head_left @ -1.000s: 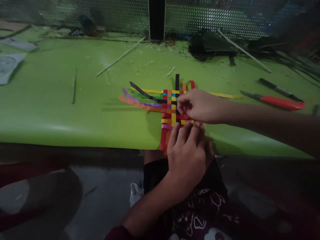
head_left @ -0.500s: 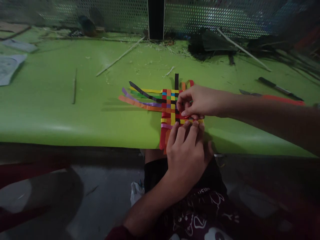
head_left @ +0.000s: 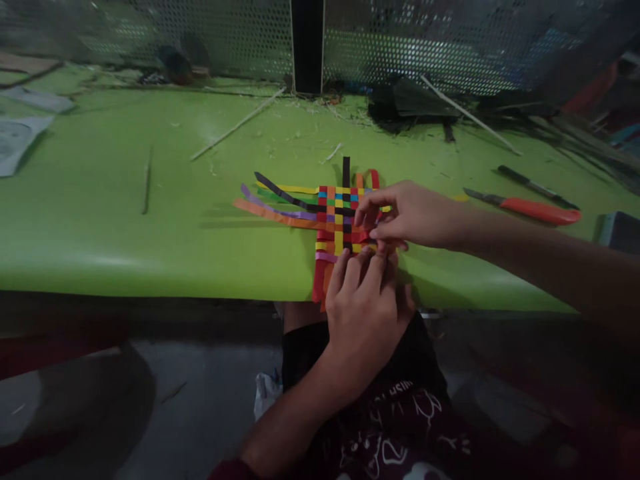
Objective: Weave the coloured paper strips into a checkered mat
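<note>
A woven mat of coloured strips (head_left: 339, 230) lies at the table's front edge, with red, orange, yellow, black, purple and blue crossing in squares. Loose orange, purple, green, black and yellow ends (head_left: 277, 213) fan out to its left. My left hand (head_left: 363, 293) rests on the lower part, fingers stretched out and their tips pressing the weave, hiding its bottom right. Over the right side, my right hand (head_left: 395, 217) has thumb and fingers curled together at a red strip (head_left: 364, 236), which seems pinched; the fingertips partly hide it.
A red-handled knife (head_left: 540, 209) and a dark-handled tool (head_left: 540, 188) lie to the right. Thin sticks (head_left: 240, 123) and shavings are scattered behind on the green table (head_left: 100, 220). Paper sheets (head_left: 20, 143) lie far left. A perforated metal panel (head_left: 240, 47) stands at the back.
My right hand has shifted slightly, its thumb and index finger a little farther apart at the red strip. My left hand stays on the weave. The view has turned slightly right.
</note>
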`<state>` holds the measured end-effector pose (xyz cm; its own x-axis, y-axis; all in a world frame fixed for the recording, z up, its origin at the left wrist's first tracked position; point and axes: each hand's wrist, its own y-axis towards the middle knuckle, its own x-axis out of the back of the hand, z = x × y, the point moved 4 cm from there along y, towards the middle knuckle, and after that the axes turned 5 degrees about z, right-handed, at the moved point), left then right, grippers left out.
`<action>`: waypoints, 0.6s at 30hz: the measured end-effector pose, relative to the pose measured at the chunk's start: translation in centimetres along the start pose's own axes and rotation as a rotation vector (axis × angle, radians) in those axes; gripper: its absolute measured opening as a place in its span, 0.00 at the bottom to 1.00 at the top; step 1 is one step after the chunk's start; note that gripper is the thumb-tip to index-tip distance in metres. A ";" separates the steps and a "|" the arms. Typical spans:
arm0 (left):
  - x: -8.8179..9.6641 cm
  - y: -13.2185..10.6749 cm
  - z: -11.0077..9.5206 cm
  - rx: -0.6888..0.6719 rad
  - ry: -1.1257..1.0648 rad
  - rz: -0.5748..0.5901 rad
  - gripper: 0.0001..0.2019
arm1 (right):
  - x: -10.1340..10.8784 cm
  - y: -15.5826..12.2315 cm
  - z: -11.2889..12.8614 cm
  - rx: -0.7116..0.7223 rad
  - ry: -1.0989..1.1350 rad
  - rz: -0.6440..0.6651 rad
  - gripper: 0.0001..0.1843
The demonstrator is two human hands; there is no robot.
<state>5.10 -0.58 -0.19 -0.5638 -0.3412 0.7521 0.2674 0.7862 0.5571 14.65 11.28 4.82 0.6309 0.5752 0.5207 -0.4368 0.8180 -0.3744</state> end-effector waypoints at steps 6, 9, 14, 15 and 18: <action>0.1 0.1 0.0 -0.004 -0.007 -0.004 0.18 | 0.8 -0.2 -0.1 0.182 -0.222 -0.026 0.05; 0.1 0.0 0.0 -0.010 -0.001 -0.008 0.17 | 0.6 -0.3 -0.4 0.345 -0.316 -0.072 0.02; 0.1 0.1 -0.1 -0.006 0.015 0.003 0.13 | -0.2 0.2 -1.0 0.479 -0.339 -0.136 0.02; 0.1 0.1 -0.1 -0.004 0.015 0.005 0.14 | -0.4 0.3 -1.0 0.460 -0.307 -0.142 0.03; 0.1 0.1 -0.1 0.003 0.011 0.009 0.15 | -0.4 0.2 -1.0 0.353 -0.153 -0.126 0.02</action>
<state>5.11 -0.58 0.02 -0.5526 -0.3396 0.7611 0.2698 0.7911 0.5489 15.00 11.22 3.78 0.6021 0.4430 0.6642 -0.5724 0.8195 -0.0277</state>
